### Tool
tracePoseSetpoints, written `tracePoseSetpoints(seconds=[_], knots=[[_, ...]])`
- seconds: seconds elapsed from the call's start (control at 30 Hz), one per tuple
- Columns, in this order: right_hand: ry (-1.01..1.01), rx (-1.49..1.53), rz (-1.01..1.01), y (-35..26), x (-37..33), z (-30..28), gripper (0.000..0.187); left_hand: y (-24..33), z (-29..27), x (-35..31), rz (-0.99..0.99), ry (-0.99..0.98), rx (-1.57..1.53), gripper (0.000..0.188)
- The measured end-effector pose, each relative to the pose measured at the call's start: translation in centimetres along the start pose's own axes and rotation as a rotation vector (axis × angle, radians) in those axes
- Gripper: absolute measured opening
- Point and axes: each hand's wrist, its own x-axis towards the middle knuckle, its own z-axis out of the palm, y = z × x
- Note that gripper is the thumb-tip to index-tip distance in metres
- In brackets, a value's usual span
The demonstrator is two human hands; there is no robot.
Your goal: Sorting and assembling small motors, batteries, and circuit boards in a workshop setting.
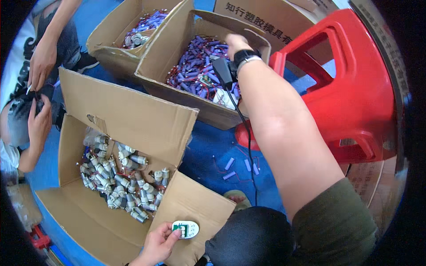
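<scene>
Blue floor [202, 153] lies beneath. Upper left, a co-worker's hands [43, 61] meet. Lower left, an open carton [84, 210] holds grey-white motors [122, 179]. Lower centre, your left hand [157, 244] pinches a white oval piece [193, 229], grip nearly closed. Upper centre, your right hand [236, 43] reaches over purple cylinders [191, 62] in another carton [184, 99], fingers hidden, spread unclear. Right, a red stool [370, 84] flanks your forearm [279, 122].
</scene>
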Motion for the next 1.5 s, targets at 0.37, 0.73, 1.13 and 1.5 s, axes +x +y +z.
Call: tracePoseSetpoints(seconds=[0.37, 0.73, 1.13, 1.5], knots=[[-0.297, 1.155, 0.754, -4.0, 1.1, 4.3, 0.014, 0.1, -0.8, 1.2, 0.051, 0.074, -0.125, 0.015], [0.062, 0.813, 0.414, -3.0, 0.9, -0.2, 0.017, 0.0, -0.7, 1.4, 0.124, 0.062, -0.038, 0.014], [-0.176, 2.119, -0.374, -12.1, -9.9, -18.2, 0.019, 3.7, -0.4, -2.2, 0.429, 0.130, -0.169, 0.012], [-0.908, 1.938, -0.318, -19.1, -17.5, -16.2, 0.024, 6.5, -2.3, -3.4, 0.455, 0.255, -0.370, 0.017]])
